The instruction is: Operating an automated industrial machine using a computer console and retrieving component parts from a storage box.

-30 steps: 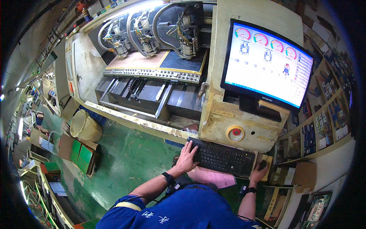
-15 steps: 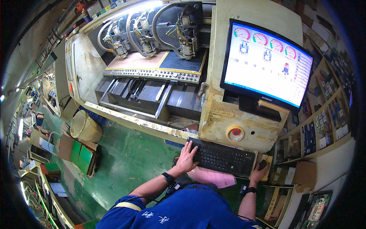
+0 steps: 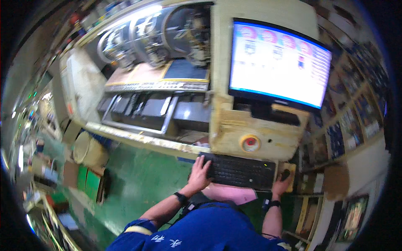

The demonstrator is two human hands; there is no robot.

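Observation:
My left hand [image 3: 199, 175] rests at the left end of a black keyboard [image 3: 240, 172], fingers stretched out over its edge keys. On a small board to the right of the keyboard, my right hand [image 3: 281, 185] is curled round a dark computer mouse [image 3: 285, 174]. Behind the keyboard stands a lit monitor [image 3: 278, 67] with round dials along the top of its screen. A pink sheet [image 3: 230, 193] lies partly under the keyboard's near edge. The picture is smeared by motion, so fine finger detail is lost.
A machine with several spindle heads [image 3: 155, 54] stands at the back left above flat panels [image 3: 186, 69]. A red button in a yellow ring [image 3: 250, 143] sits below the monitor. A bucket [image 3: 90, 150] and cardboard [image 3: 71, 173] stand on the green floor. Shelves [image 3: 335, 138] line the right.
The whole view has turned, so the machine and monitor appear shifted left, and the picture has blurred. My left hand stays at the keyboard and my right hand stays on the mouse.

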